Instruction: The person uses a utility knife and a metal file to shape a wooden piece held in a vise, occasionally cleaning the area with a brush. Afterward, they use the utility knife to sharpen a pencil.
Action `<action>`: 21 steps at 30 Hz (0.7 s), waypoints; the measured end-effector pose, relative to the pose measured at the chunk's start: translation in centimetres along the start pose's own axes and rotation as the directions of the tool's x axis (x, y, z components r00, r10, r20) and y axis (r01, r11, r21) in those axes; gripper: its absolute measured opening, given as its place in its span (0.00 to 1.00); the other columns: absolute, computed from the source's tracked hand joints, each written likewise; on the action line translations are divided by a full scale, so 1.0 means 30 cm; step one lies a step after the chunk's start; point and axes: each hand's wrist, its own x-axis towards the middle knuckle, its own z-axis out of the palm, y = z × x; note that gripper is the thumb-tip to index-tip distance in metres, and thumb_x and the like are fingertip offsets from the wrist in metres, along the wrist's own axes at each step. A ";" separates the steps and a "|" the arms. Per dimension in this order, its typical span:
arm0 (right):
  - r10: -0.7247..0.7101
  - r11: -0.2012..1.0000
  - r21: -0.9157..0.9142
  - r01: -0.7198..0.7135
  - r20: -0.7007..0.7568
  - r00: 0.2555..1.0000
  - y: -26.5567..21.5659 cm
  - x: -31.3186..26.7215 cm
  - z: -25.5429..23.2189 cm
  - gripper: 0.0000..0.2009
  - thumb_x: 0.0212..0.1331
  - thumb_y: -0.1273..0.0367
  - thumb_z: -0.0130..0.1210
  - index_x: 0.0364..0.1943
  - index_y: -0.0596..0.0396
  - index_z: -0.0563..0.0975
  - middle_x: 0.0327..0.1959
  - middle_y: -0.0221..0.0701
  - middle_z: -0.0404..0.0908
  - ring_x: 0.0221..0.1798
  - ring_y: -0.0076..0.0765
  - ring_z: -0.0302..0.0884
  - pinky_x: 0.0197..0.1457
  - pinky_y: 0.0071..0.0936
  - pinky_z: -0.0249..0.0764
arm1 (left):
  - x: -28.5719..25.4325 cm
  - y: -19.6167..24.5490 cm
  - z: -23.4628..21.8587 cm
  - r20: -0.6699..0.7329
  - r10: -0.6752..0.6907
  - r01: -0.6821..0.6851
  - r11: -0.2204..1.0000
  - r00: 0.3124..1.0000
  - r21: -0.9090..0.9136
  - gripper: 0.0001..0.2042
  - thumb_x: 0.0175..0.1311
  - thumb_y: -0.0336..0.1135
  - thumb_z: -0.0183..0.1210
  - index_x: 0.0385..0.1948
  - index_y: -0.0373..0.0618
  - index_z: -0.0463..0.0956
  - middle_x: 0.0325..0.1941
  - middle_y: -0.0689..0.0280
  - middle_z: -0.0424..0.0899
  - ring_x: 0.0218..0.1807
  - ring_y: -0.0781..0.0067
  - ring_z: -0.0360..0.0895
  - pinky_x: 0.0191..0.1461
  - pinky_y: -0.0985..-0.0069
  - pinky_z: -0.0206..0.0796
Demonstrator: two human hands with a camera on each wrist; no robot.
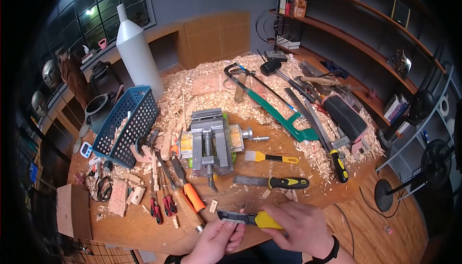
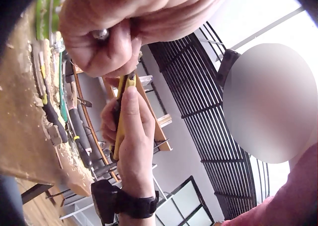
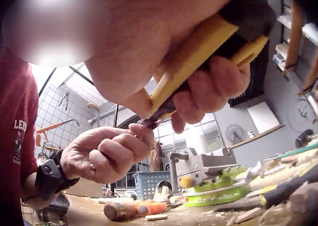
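My right hand (image 1: pixel 303 228) grips the yellow and black handle of a utility knife (image 1: pixel 267 220), whose metal front end points left over my left hand (image 1: pixel 214 241). The left fingers are curled, pinching a small piece (image 3: pixel 150 123) at the knife's front end; it is mostly hidden, and its shape cannot be told. In the right wrist view the right hand (image 3: pixel 149 42) wraps round the knife (image 3: pixel 196 62), close to the left hand (image 3: pixel 112 154). The left wrist view has the left hand (image 2: pixel 134 17) large in front, with the right hand (image 2: pixel 134 146) behind.
A metal vise (image 1: pixel 208 141) stands mid-table beyond the hands. Around it lie a brush (image 1: pixel 272 157), a rasp (image 1: pixel 288 182), an orange-handled chisel (image 1: pixel 194 197), a green hacksaw (image 1: pixel 269 108) and a blue basket (image 1: pixel 126 127). Wood shavings (image 1: pixel 185 88) cover the back.
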 end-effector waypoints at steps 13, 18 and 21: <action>0.197 0.969 -0.087 -0.233 -0.303 0.933 0.157 0.039 -0.044 0.18 0.56 0.63 0.68 0.49 0.54 0.83 0.35 0.39 0.88 0.36 0.45 0.88 0.38 0.37 0.83 | -0.027 0.015 0.013 -0.013 0.063 -0.060 0.985 0.998 0.161 0.20 0.83 0.50 0.42 0.34 0.44 0.67 0.23 0.74 0.60 0.23 0.82 0.53 0.25 0.80 0.44; 0.035 0.999 0.007 -0.034 -0.131 0.991 0.039 0.004 -0.007 0.20 0.56 0.62 0.68 0.52 0.53 0.81 0.36 0.37 0.87 0.35 0.45 0.86 0.37 0.37 0.82 | 0.005 0.012 0.015 -0.032 0.015 -0.013 0.997 0.999 0.073 0.19 0.84 0.48 0.42 0.38 0.42 0.70 0.24 0.74 0.60 0.23 0.82 0.52 0.25 0.80 0.43; 0.008 1.000 0.020 -0.007 -0.045 0.999 0.020 0.002 0.001 0.24 0.56 0.61 0.68 0.56 0.52 0.78 0.39 0.35 0.86 0.36 0.42 0.86 0.37 0.35 0.81 | 0.001 0.010 -0.004 0.004 -0.017 0.017 1.000 1.000 -0.012 0.18 0.83 0.46 0.42 0.40 0.40 0.70 0.25 0.74 0.59 0.23 0.82 0.52 0.25 0.80 0.43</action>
